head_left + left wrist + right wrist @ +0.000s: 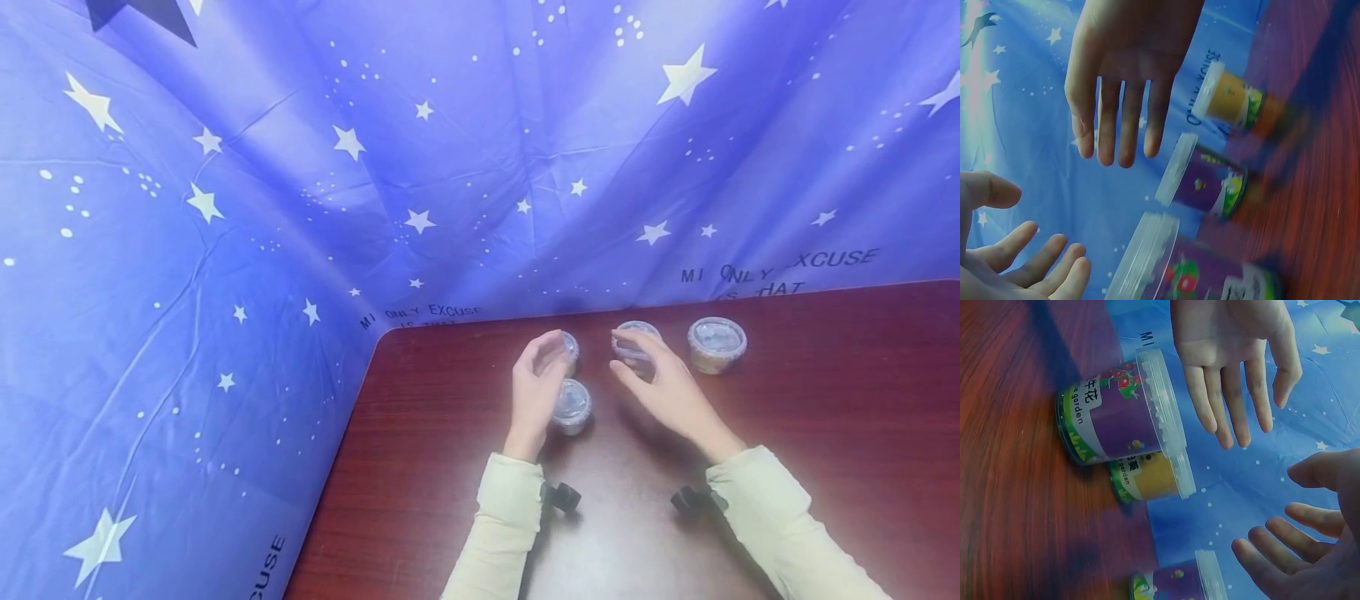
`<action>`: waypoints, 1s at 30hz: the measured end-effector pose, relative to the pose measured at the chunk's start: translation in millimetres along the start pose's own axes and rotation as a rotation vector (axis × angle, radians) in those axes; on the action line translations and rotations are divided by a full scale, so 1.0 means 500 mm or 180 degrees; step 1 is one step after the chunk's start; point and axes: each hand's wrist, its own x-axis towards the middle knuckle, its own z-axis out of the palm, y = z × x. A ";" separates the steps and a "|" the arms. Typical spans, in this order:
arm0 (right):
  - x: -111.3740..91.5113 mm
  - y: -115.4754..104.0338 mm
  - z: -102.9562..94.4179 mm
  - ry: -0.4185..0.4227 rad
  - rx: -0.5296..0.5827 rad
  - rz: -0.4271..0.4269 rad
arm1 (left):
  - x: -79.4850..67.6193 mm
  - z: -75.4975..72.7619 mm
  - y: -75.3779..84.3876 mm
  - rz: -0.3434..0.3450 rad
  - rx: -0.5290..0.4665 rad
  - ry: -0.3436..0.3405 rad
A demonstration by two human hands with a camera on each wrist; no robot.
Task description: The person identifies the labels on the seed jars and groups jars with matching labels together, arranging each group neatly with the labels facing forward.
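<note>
Four small lidded tubs would be several; they stand on the table with clear lids and printed labels. My left hand [536, 396] hovers at the left pair, its fingers relaxed and holding nothing. One purple-labelled tub [1125, 415] is nearer me; behind it a yellow-labelled tub [1154, 477] is partly hidden. My right hand [671, 398], fingers loosely spread, hovers over another purple-labelled tub [1204, 178], covering part of it in the head view. A second yellow-labelled tub [717, 343] stands to its right. In both wrist views the hands are above the tubs, palms facing.
The tubs stand on a dark red wood-grain table [420, 467]. A blue star-printed cloth [465, 167] hangs behind its back edge and along the left side. Black wrist cameras [564, 497] stick out from the cuffs of both light sleeves [772, 500].
</note>
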 end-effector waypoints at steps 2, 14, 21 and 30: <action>-0.005 0.003 -0.006 0.0032 -0.0048 0.0015 | -0.004 0.011 -0.001 -0.0002 -0.0093 -0.0051; -0.015 0.018 -0.037 0.0197 -0.0288 0.0038 | -0.019 0.072 -0.004 -0.0366 -0.0114 -0.0204; -0.022 0.026 -0.057 0.0184 -0.0311 0.0150 | -0.018 0.104 -0.018 -0.0544 -0.0144 -0.0177; -0.023 0.040 -0.072 0.0067 -0.0327 0.0423 | -0.010 0.143 -0.037 -0.0707 -0.0163 -0.0033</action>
